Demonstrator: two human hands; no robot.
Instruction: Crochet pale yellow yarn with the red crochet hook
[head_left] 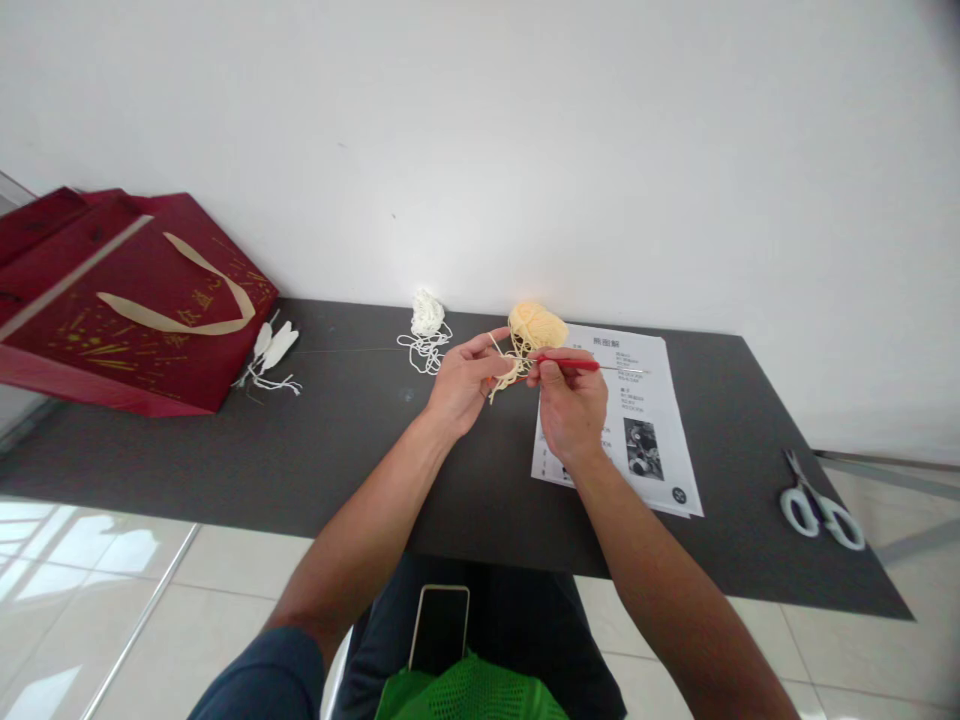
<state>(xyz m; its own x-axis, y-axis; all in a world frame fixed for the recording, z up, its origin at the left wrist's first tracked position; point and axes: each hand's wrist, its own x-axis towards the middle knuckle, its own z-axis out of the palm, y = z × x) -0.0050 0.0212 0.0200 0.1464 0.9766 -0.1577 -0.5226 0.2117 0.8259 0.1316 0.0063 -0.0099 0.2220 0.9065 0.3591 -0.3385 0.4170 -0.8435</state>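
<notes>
My right hand [574,405] is closed around a crochet hook [574,363] with a red handle, its metal shaft pointing right over the printed sheets. Facing it, my left hand [466,382] pinches cream yarn [512,372], and a strand runs up over its raised index finger. Loose loops of that yarn hang between the two hands. Just behind them sits a cream-yellow yarn ball [538,326]. The fingertips hide any small piece of work they hold.
Printed sheets [660,400] lie under my right forearm. White yarn [427,315] rests near the wall. Small white crocheted pieces [276,345] lie beside a red gift bag [142,310] at left. Scissors [817,505] lie at the right edge. A phone [440,625] rests on my lap.
</notes>
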